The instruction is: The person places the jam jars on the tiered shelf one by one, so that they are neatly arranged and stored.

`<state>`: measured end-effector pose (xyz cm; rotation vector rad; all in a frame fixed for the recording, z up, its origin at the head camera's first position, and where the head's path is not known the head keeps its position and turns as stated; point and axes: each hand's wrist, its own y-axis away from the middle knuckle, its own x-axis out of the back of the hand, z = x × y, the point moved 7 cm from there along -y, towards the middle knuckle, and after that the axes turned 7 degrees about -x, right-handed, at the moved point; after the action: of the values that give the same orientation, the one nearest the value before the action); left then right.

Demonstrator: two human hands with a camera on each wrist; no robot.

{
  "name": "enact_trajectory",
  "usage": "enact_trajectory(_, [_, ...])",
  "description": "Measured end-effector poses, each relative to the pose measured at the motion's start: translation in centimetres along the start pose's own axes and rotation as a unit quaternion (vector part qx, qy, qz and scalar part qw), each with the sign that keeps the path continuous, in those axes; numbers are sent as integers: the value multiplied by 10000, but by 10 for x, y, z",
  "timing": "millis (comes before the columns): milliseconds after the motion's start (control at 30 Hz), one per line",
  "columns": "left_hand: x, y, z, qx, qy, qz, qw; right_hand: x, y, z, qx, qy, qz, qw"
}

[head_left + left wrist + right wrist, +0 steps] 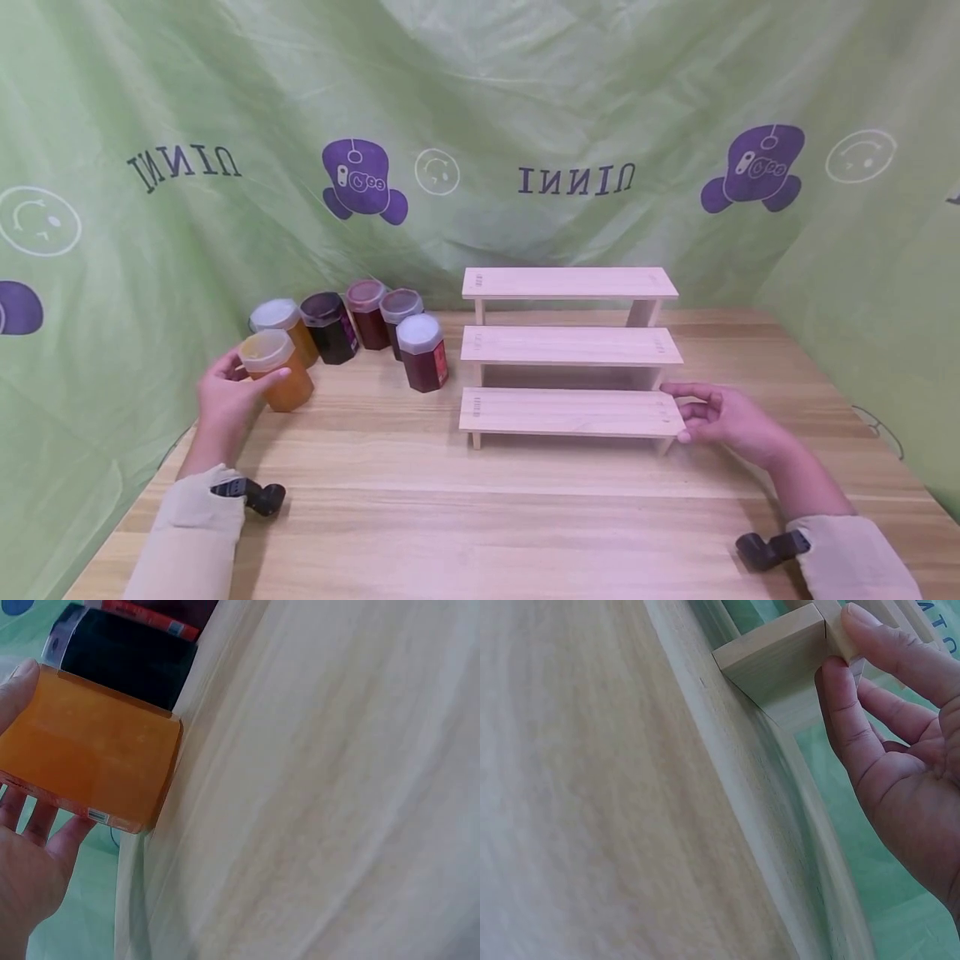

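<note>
Two hands at work: one round a jar, one at a stand's corner

Head view: the left hand point(227, 404) grips an orange jar point(292, 390), its thumb across the near side. Just behind that grip is a yellow jar point(287, 322) with a pale lid. Rightward from the grip come a black jar point(330, 332), a dark red jar point(369, 318), a second dark jar point(400, 310) and, nearer the person, a jar with a red label point(423, 358). Farther right, well apart from the jar grip, a three-tier wooden stand point(572, 346) is on the table point(450, 533); the right hand point(731, 421) is at the right end of its lowest board point(566, 412). I judge the step in hand to be holding the jar while steadying the stand.

Left wrist view: the jar is clasped between thumb on one side and fingers on the other, with the black jar just beyond. Whether its base rests on the table, I cannot tell. The next move, it seems, calls for a firm, level hold and a path clear of the neighbouring jars.

Right wrist view: fingertips pinch the board's end, a wooden support point(780, 671) just beside them. This grip should probably be light, lest the stand tip.
</note>
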<state>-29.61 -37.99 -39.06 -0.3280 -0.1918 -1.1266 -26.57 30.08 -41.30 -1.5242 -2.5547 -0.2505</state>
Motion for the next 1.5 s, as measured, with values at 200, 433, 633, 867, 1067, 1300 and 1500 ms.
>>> enact_trajectory(200, [-5,4,5,-78,-29,-29,10000,0,0,1,-23,-33,-15,10000])
enact_trajectory(433, [-13,14,13,-171,175,-86,9997,-1,1,0,-84,61,19,9999])
enact_trajectory(633, [-17,19,19,-308,219,-98,9992,-1,1,0,-79,16,-5,10000])
enact_trajectory(867, [-21,25,26,-457,214,90,9987,-2,1,1,-139,6,-2,9999])
enact_trajectory(1067, [-28,29,33,-684,340,54,9971,-2,2,0,-71,-20,-23,10000])
enact_trajectory(1300, [-34,32,41,-694,438,119,9966,-3,1,-1,-46,2,-6,10000])
enact_trajectory(1500, [-38,38,53,-673,421,188,9967,-2,1,-2,-122,121,85,9998])
